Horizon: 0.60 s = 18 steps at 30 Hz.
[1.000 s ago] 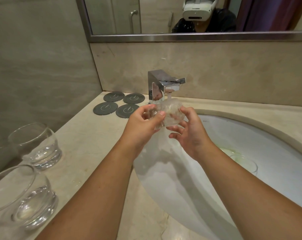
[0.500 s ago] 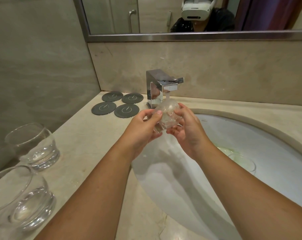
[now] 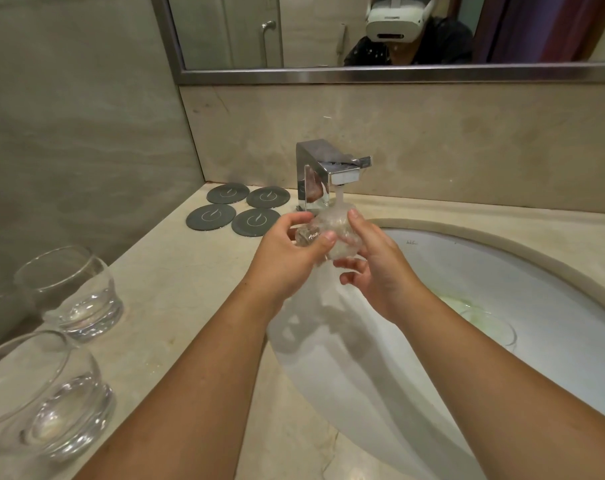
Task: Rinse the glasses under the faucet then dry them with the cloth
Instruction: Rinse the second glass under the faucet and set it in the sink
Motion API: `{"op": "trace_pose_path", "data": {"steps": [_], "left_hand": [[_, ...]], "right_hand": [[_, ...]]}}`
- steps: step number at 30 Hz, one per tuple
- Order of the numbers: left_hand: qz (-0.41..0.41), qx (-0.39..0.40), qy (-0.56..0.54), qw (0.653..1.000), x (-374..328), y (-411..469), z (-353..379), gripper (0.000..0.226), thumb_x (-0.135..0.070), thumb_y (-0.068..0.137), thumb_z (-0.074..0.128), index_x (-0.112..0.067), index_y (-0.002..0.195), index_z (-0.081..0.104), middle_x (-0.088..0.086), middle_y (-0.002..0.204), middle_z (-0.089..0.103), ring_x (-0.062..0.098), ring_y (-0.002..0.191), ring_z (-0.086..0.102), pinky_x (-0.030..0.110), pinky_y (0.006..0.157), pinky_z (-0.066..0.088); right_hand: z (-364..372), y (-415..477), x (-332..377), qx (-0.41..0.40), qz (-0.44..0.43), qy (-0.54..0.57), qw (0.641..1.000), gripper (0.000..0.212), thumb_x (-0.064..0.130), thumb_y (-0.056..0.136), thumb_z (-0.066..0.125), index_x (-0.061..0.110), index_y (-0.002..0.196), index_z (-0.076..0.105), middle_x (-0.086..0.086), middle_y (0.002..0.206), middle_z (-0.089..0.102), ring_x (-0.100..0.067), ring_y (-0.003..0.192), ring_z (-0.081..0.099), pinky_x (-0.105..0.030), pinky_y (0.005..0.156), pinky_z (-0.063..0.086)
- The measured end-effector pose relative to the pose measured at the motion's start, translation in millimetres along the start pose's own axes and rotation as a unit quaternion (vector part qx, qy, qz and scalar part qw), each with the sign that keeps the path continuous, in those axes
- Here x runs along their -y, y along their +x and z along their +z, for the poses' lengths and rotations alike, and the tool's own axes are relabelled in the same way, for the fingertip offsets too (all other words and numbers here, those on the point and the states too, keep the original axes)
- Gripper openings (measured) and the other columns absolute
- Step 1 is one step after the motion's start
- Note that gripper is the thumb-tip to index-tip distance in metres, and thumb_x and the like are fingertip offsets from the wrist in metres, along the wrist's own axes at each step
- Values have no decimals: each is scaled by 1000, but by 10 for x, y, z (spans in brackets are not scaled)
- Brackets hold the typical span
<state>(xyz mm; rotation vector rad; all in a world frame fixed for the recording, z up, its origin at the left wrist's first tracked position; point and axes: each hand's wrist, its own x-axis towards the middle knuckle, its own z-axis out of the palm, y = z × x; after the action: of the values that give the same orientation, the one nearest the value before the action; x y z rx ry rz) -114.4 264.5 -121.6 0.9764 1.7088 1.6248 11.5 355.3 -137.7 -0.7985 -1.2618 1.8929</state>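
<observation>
A clear round glass [image 3: 332, 230] sits between both my hands right under the chrome faucet [image 3: 323, 169], and running water pours onto it. My left hand [image 3: 290, 251] grips its base side, thumb across the front. My right hand [image 3: 377, 268] cups its far side with fingers spread. Two more clear glasses stand upright on the counter at the left: one [image 3: 69, 292] further back, one [image 3: 41, 389] at the near edge. Another glass [image 3: 484, 323] lies in the basin to the right. No cloth is visible.
The white oval sink [image 3: 502, 271] is set into a beige stone counter [image 3: 176, 306]. Several dark round coasters [image 3: 238, 211] lie left of the faucet. A stone wall rises at the left, and a mirror [image 3: 329, 32] hangs above the backsplash.
Both hands have turned the glass under the stream and shifted it slightly downward. The glasses on the counter have not moved.
</observation>
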Motion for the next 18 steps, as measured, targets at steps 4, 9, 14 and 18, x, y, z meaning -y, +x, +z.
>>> {"op": "trace_pose_path", "data": {"steps": [4,9,14,18], "left_hand": [[42,15,36,998,14,-18,1,50,-34,88,88,-37,131,62,-13,125,66,22,118,72,42,106,57],[-31,22,-27,999,-27,-6,46,55,-56,91,77,-27,135,62,-1,128,70,16,115,71,38,101,59],[-62,25,-70,995,-41,-13,64,36,-38,105,67,-14,132,65,7,112,72,16,85,72,33,84,65],[-56,10,-90,994,-71,-23,44,40,-25,99,77,-18,136,62,9,117,73,19,98,76,40,91,65]], "right_hand": [[6,-2,-1,-16,-1,6,1000,57,46,93,77,15,138,63,-4,101,73,-19,66,61,-30,56,46],[-24,50,-10,-17,-29,42,999,69,37,85,80,9,144,58,-6,103,73,-16,64,63,-29,56,49],[-19,46,4,6,-33,45,998,78,37,79,78,11,148,55,-10,113,73,-20,76,67,-29,58,50],[-7,11,24,17,13,64,998,64,39,91,79,12,146,60,-11,113,71,-20,80,65,-30,69,54]]}}
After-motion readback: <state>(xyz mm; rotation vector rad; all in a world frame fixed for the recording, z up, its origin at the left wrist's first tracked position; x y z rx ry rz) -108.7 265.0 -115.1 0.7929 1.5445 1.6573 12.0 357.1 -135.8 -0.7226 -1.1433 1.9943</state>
